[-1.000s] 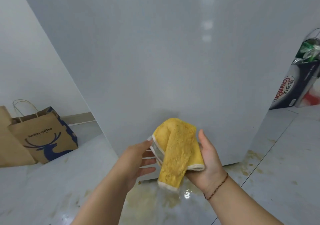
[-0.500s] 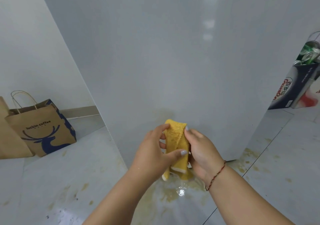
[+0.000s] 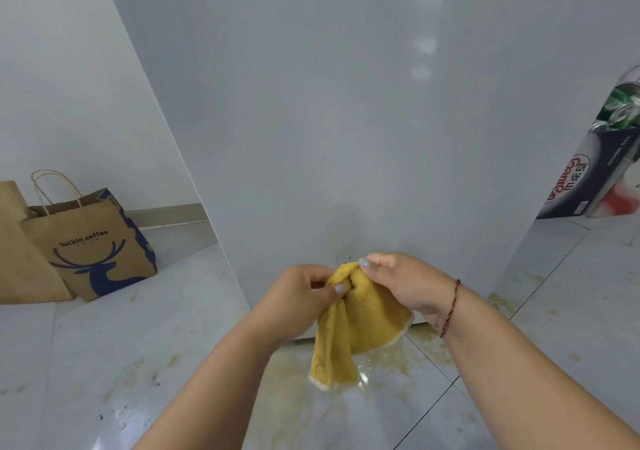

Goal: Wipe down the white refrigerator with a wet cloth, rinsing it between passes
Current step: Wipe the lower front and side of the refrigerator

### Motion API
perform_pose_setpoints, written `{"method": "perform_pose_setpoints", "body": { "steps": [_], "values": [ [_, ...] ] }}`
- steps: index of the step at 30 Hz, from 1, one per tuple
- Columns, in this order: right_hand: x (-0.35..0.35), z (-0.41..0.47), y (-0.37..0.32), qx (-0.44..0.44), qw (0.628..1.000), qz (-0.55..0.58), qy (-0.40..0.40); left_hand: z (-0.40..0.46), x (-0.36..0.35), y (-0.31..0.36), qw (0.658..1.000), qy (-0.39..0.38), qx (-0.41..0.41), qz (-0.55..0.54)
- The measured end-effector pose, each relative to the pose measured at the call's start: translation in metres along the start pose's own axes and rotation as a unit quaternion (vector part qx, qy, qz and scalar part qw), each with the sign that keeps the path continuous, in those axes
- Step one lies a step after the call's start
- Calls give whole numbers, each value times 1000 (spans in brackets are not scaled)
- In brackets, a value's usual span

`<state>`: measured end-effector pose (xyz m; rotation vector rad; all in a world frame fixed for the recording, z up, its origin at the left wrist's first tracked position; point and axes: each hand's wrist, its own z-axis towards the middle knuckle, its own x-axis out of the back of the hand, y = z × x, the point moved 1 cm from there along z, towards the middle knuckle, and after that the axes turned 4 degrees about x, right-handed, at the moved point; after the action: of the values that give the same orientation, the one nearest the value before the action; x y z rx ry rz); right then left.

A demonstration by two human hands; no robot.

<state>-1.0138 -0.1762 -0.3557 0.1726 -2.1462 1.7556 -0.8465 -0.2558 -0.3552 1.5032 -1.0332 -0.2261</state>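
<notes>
The white refrigerator (image 3: 346,120) fills the middle of the view, its flat side facing me and its bottom edge meeting the floor. A yellow cloth (image 3: 356,328) with a pale hem hangs in front of its lower part. My left hand (image 3: 301,300) pinches the cloth's top edge from the left. My right hand (image 3: 405,283) pinches the same top edge from the right, a red string bracelet on its wrist. The cloth droops open below both hands, just above the floor.
Yellowish wet stains (image 3: 391,359) spread on the glossy tiled floor under the cloth and along the fridge's base. A brown luckin coffee paper bag (image 3: 90,245) stands at the left wall. A dark carton (image 3: 585,179) with cans stands at the right.
The cloth lay bunched in my right palm; my left hand came in and took hold of it. Both hands now pinch its top edge and it hangs unfolded.
</notes>
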Motion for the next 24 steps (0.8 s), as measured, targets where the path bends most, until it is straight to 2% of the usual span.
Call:
{"method": "perform_pose_setpoints", "body": {
  "steps": [2, 5, 7, 9, 11, 14, 16, 18, 19, 21, 23, 24],
  "values": [
    [12, -1, -7, 20, 997, -68, -22, -1, 3, -3, 994, -63, 37, -76],
    [20, 6, -14, 61, 978, -193, -41, -3, -2, -7, 964, -141, 102, -200],
    [19, 13, -10, 106, 963, -249, -8, -6, -9, -5, 945, -186, 118, -241],
    [15, 15, -1, 152, 952, -254, 82, -10, -15, -1, 930, -183, 123, -293],
    [13, 11, 7, 146, 952, -203, 176, -10, -17, 3, 915, -151, 124, -352],
    [11, 13, 27, -23, 966, -118, 230, -7, -14, 2, 893, -89, 139, -419],
    [8, 10, 42, -168, 965, -59, 194, -5, -12, 0, 877, -48, 146, -456],
    [0, 7, 55, -251, 956, 90, 126, -5, -12, -1, 857, -30, 155, -490],
    [-5, 6, 59, -253, 944, 188, 94, -5, -12, -2, 849, -28, 161, -503],
    [-14, 6, 61, -200, 909, 364, 43, -5, -14, -3, 829, -35, 168, -532],
    [-16, 8, 59, -128, 891, 435, 32, -4, -14, -6, 818, -48, 157, -551],
    [-14, 9, 61, -94, 900, 424, 36, -1, -13, -8, 815, -46, 152, -557]
  ]
}}
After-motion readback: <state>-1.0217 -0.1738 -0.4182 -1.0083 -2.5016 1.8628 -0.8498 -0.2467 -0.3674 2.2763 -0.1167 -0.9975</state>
